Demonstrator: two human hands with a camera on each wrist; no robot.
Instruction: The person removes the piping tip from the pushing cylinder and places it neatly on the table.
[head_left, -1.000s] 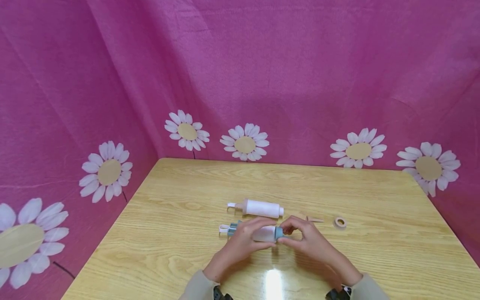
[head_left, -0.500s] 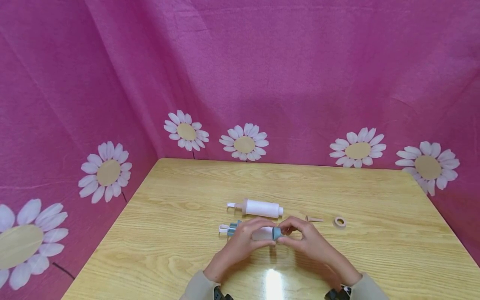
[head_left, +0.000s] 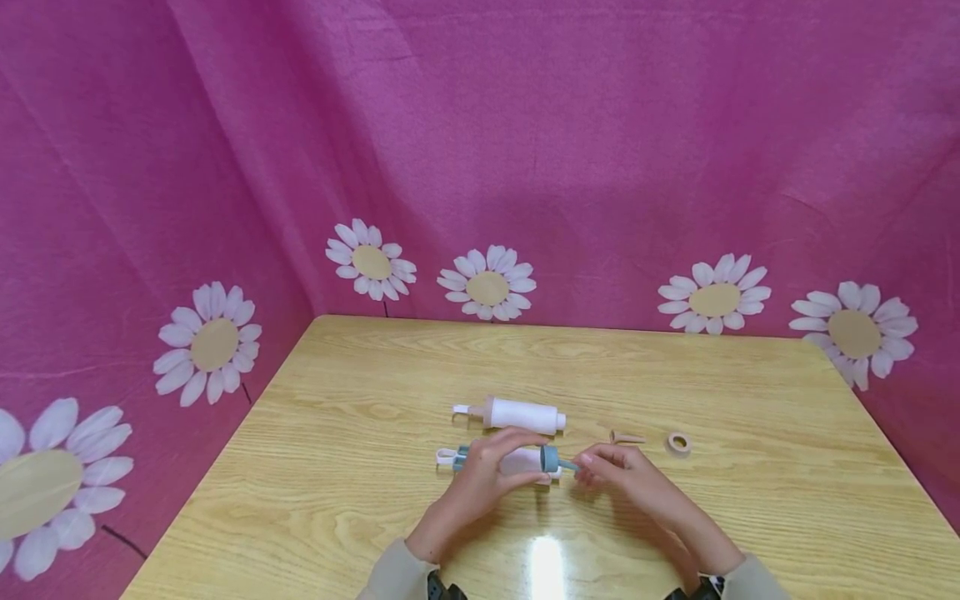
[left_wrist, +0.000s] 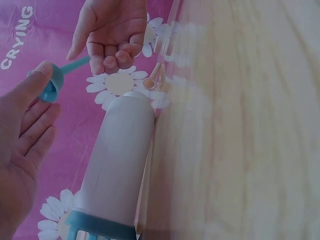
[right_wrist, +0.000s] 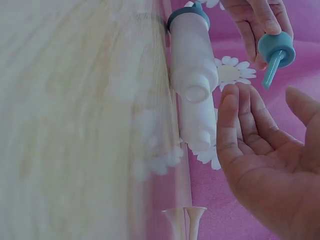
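My left hand (head_left: 491, 467) pinches a teal cap (head_left: 550, 458) between thumb and fingers. A thin teal stem (right_wrist: 273, 70) sticks out of the cap towards my right hand (head_left: 618, 475). The right hand's fingers (right_wrist: 243, 117) are bent a little and hold nothing, close by the stem's tip. Beneath the left hand lies a white bottle (left_wrist: 117, 160) with a teal end piece (left_wrist: 102, 225) and a white loop at its left. The bottle's bare white neck (right_wrist: 197, 93) faces right, apart from the cap.
A second white bottle (head_left: 525, 417) with a beige end piece (head_left: 489, 412) lies just behind. To the right are a beige flared stem piece (head_left: 628, 437) and a beige ring (head_left: 679, 444). A pink curtain (head_left: 525, 125) with daisies borders the wooden table (head_left: 375, 375).
The right hand has let go of the teal cap and drawn back slightly right. The cap, in the left hand, has shifted a little left and up, its stem now showing.
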